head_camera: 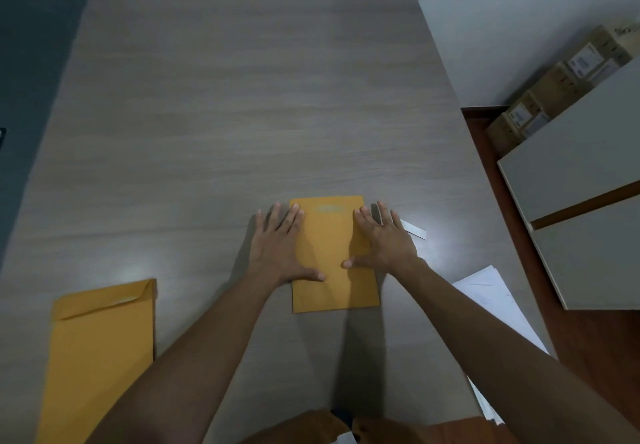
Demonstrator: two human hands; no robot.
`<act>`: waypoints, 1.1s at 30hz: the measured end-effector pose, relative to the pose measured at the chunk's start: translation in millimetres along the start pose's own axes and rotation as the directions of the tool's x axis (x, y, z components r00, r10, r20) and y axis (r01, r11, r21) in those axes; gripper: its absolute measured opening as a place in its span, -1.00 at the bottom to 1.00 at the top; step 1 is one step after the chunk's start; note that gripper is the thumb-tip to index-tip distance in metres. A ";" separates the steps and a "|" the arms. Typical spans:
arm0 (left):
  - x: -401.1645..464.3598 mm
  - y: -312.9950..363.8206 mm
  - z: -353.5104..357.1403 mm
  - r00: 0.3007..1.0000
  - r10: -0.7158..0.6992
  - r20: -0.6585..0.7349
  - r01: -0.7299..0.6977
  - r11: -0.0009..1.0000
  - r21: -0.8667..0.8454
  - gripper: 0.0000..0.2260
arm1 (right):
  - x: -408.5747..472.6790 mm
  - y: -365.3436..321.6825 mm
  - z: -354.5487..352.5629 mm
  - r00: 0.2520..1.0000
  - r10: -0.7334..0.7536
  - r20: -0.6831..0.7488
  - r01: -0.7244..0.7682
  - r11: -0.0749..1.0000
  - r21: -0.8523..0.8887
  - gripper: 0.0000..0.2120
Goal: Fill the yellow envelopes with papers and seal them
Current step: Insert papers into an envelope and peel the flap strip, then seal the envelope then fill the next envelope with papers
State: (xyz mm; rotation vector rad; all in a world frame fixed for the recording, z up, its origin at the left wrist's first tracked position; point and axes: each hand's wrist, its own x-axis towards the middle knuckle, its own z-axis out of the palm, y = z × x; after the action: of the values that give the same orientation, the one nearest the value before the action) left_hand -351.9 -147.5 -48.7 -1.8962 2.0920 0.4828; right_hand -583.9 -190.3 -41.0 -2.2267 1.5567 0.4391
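Two yellow envelopes share the grey table (242,97). At lower left of the frame lies the spare envelope (100,357), flap raised and untouched, well apart from our hands. Just below the frame's centre lies the middle envelope (334,270), flat, its flap seemingly folded down.

Our left hand (280,246) is spread flat, its outer fingers on the table and its forefinger and thumb on the envelope's left edge. Our right hand (384,242) is likewise splayed, thumb and forefinger on the envelope's right side, the other fingers resting beyond it. Neither hand grips anything.

We judge this to be the sealing step, pressing the envelope closed. Just right of our right hand lies a white strip (414,230); at lower right, the papers (491,294). Next we likely set this one aside and reach for papers and the spare envelope.
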 end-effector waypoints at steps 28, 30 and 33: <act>117.6 -2.5 -63.2 0.994 -0.061 -0.090 0.064 0.997 0.030 0.09 | 101.7 4.0 -86.3 0.992 0.124 -0.033 -0.122 0.990 0.074 -0.11; 105.1 1.8 -58.1 0.991 -0.065 -0.115 0.067 0.998 0.012 -0.03 | 96.2 -1.4 -81.4 0.989 0.136 -0.061 -0.132 0.989 0.069 -0.20; 82.6 8.8 -54.8 0.987 -0.067 -0.148 0.065 0.998 -0.021 -0.18 | 82.9 -12.5 -75.5 0.984 0.127 -0.125 -0.122 0.992 0.044 -0.35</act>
State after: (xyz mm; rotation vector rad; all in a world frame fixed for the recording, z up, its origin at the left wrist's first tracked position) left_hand -368.1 -244.5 -33.1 -2.0618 2.1126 0.3540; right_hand -541.8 -290.8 -11.6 -2.1757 1.7618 0.3063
